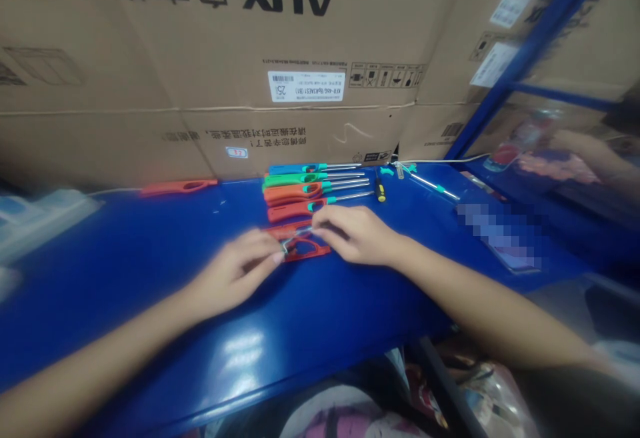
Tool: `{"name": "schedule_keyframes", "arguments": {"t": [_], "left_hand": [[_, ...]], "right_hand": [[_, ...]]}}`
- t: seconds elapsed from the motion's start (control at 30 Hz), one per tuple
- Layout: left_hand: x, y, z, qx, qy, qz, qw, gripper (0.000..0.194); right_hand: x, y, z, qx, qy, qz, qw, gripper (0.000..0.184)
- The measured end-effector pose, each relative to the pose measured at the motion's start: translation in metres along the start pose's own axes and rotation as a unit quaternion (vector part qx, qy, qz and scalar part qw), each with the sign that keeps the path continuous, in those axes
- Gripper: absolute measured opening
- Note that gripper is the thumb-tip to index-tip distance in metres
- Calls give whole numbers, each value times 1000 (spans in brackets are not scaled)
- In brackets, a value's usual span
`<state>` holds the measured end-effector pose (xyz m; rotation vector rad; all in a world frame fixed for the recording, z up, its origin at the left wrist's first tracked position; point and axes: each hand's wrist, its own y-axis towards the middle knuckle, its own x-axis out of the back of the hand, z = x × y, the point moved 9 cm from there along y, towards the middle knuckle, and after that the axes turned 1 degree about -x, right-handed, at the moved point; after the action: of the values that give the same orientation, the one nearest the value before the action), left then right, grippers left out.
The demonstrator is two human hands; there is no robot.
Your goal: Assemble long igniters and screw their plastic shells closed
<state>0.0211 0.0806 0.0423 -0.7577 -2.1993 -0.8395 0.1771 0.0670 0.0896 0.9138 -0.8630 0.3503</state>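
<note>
My left hand point(243, 268) is closed in a pinch at the left end of a thin, pale wire-like part point(299, 232). The other end of that part lies between the pinched fingers of my right hand point(355, 235). Just beneath them on the table are red plastic lighter shell halves point(313, 249), partly covered by my fingers. Beyond my hands lies a row of gas lighters with long metal tubes: a red one point(290, 211), an orange one point(293, 193), a green one point(280, 179) and a blue one point(287, 169).
On the blue table point(210, 345), a screwdriver point(381, 190) lies right of the lighters, near a metal rod with teal parts point(430, 183). A red shell point(177, 188) and a pale tray point(55, 225) are leftward. Cardboard boxes point(210, 78) stand behind; another person's arm point(585, 148) shows at right.
</note>
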Motion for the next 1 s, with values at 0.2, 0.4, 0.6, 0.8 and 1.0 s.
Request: {"name": "schedule_keyframes", "arguments": {"t": [0.2, 0.4, 0.6, 0.8, 1.0], "left_hand": [[3, 1, 7, 63, -97, -36, 993, 24], [22, -2, 23, 66, -17, -102, 992, 21], [18, 0, 21, 4, 93, -77, 993, 24], [13, 1, 17, -23, 125, -65, 990, 23], [13, 1, 18, -28, 119, -65, 990, 21]], "right_hand": [[10, 0, 9, 41, -5, -36, 998, 8], [-4, -1, 8, 30, -20, 60, 998, 12], [-29, -8, -6, -19, -15, 189, 982, 11], [-39, -12, -9, -31, 7, 235, 971, 10], [-38, -12, -9, -35, 7, 244, 969, 11]]}}
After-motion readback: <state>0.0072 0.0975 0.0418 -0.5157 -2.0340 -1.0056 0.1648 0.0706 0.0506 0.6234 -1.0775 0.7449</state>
